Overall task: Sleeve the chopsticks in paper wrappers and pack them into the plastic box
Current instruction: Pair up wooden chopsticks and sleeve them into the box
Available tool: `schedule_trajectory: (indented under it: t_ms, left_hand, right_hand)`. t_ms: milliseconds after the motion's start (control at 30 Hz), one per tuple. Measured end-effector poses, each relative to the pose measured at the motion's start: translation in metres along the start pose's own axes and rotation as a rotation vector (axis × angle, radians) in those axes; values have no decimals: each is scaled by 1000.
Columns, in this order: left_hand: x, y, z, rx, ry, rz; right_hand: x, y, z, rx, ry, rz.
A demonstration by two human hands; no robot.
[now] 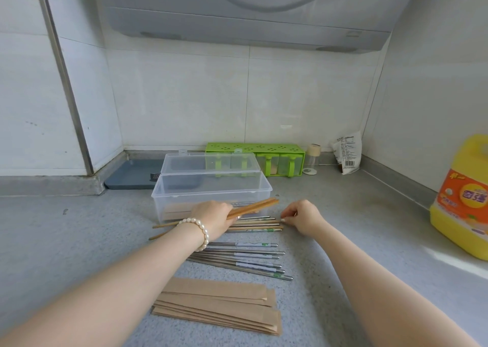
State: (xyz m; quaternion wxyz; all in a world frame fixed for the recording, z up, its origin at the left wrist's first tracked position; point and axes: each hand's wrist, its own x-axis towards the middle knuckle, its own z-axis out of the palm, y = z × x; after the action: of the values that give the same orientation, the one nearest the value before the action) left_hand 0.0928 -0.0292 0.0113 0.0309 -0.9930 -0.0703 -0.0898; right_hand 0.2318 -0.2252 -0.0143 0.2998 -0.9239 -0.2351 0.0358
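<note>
My left hand [214, 218], with a pearl bracelet on the wrist, grips a pair of wooden chopsticks [254, 207] that slant up to the right, just in front of the clear plastic box [211, 191]. The box stands open with its lid tilted back; sleeved chopsticks lie inside. My right hand [301, 216] pinches the right ends of the wooden chopsticks lying on the counter [260, 224]. Nearer to me lie several metal chopsticks [245, 258]. A stack of brown paper wrappers [219, 304] lies closest to me.
A green spice rack [264, 150] and a small jar [313, 159] stand behind the box, a grey tray [132, 175] to its left. A printed bag [347, 152] leans in the far corner. A yellow detergent jug [464, 196] stands at the right.
</note>
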Motion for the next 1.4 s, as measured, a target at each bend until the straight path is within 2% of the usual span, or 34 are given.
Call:
schedule_trajectory:
  t_ms: [300,567,667,767,833,933,1233,1400]
  left_hand:
    - [1,-1,-3,-46,4,-21]
    - [1,5,-9,196,93,46]
    - [0,-1,-10,199,87,14]
    - [-2,-6,-10,103,9,-23]
    - [-3,-10,-9,-2,-35,-50]
    - [-3,-15,-9,-129,-47,-86]
    - [-12,-19,-14,-170,-6,-118]
    - [-15,-18,-14,-158,-1,-119]
  right_hand:
    - [-3,0,-6,14,-121,-71]
    - [-19,-25,-32,492,-238,-100]
    - [-19,-21,-29,616,-173,-36]
    - [-14,-11,-18,381,-36,-24]
    - [-12,-7,-10,204,-55,-22]
    - [-12,-6,-2,87,-114,-29]
    - [-13,-1,-2,28,-99,-50]
    - [-17,0,-3,135,-84,-61]
